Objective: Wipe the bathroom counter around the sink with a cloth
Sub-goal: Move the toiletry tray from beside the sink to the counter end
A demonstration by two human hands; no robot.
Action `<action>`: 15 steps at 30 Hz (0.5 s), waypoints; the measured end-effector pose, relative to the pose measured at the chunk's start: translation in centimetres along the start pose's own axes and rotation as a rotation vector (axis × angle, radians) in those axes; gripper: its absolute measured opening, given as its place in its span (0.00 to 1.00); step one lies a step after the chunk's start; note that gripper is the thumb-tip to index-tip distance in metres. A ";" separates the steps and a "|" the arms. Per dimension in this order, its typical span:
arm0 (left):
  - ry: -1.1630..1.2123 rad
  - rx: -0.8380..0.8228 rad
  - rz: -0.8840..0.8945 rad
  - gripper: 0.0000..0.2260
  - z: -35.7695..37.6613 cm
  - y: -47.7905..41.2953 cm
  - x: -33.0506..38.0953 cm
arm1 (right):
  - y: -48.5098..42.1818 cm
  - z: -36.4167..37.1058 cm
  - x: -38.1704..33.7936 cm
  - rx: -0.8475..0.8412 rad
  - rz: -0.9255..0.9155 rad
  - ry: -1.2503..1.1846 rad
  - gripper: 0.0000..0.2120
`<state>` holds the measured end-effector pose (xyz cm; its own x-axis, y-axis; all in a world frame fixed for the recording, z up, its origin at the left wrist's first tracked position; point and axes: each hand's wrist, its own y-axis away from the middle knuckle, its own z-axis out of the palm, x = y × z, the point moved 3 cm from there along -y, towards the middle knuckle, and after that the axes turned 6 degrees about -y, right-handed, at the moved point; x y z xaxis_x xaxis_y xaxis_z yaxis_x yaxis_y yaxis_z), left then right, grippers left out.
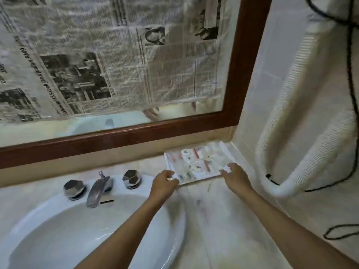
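Head view: left hand [164,182], right hand [236,176] pinch flat, seemingly plastic tray [200,179] on marble counter [213,210]

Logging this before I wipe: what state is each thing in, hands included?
Tray: full of small items, in the counter's corner.
Left hand: grips the tray's near left corner.
Right hand: grips its near right corner.
Tap: not running.
Mirror: mostly covered by newspaper.
Counter: smudged.

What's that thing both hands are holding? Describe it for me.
Find the wood-framed mirror covered with newspaper, then look down to the far right corner of the counter. There lies a shallow white tray of small white and red items, its near edge held by the left hand and right hand. Unlike the dark metal tap knobs nearby, it is flat and rectangular.
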<state>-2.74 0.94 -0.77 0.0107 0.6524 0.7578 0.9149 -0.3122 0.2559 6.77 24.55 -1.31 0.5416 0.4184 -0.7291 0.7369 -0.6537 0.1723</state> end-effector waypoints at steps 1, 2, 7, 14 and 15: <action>0.004 0.027 -0.013 0.18 0.5 -1.2 0.1 | -1.5 0.4 0.2 0.009 -0.009 0.002 0.24; 0.007 0.052 -0.039 0.21 1.0 -2.4 0.1 | -2.9 0.7 0.6 0.027 -0.003 0.008 0.25; -0.080 0.121 -0.150 0.31 3.3 -6.6 -1.4 | -8.1 2.2 1.8 0.173 0.063 0.112 0.28; -0.260 0.056 -0.208 0.19 4.5 -9.8 -1.0 | -9.8 3.8 2.7 0.250 0.116 0.205 0.25; -0.275 0.032 -0.231 0.21 4.6 -10.0 -0.9 | -9.8 3.8 2.7 0.256 0.110 0.213 0.24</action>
<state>-10.04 6.62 -6.76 -0.0934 0.8658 0.4915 0.9181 -0.1160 0.3789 -0.54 29.70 -7.53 0.7044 0.4409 -0.5563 0.5584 -0.8280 0.0508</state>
